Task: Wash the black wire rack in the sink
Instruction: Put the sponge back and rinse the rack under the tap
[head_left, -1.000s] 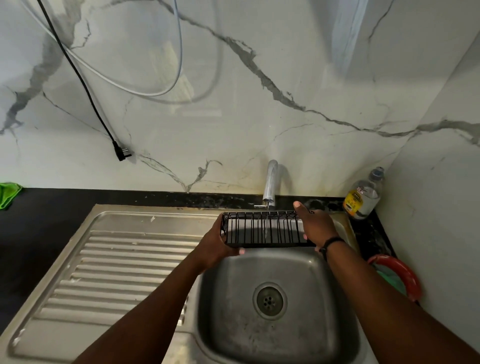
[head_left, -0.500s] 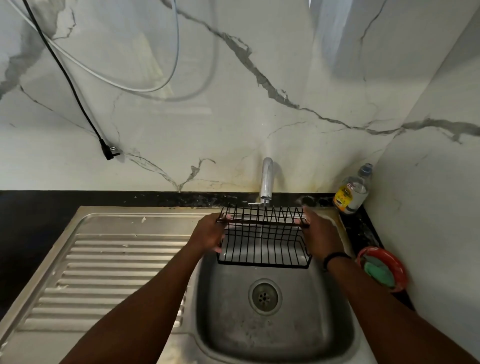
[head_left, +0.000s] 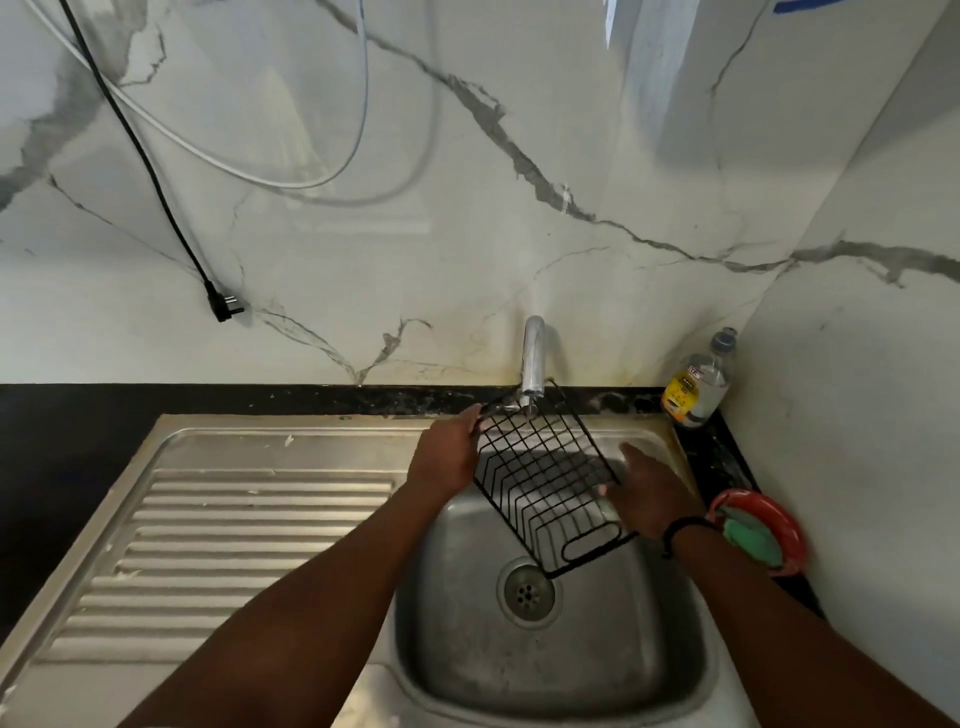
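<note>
Half a second ago the black wire rack (head_left: 545, 488) was held level and square to the tap, a hand at each short end; now it is turned on the slant, one end up under the spout and the other dipping toward the drain (head_left: 529, 592), over the basin of the sink (head_left: 649, 670) and touching none of it that can be seen.

Nearest, the basin is dull brushed steel with rounded corners, scuffed and water-stained around its perforated round drain; the ribbed draining board (head_left: 234, 530) runs off to the left in long pressed ridges (flecked with white specks). Above the basin the left hand (head_left: 447, 457) grips the rack's upper left edge, fingers curled over the wire; the right hand (head_left: 647, 493) lies against the lower right side with fingers nearly straight, a dark band at its wrist. The rack is thin black wire, a rectangular grid with a looped slot at its low end.

At the worktop's right edge sits a round red dish (head_left: 779, 525) holding a green scrubber (head_left: 753, 540); in the far right corner stands a clear plastic bottle (head_left: 698, 384) with a yellow label; the chrome tap (head_left: 532, 358) rises at the sink's back edge, before glossy veined marble, where a black plug (head_left: 224, 305) dangles.
</note>
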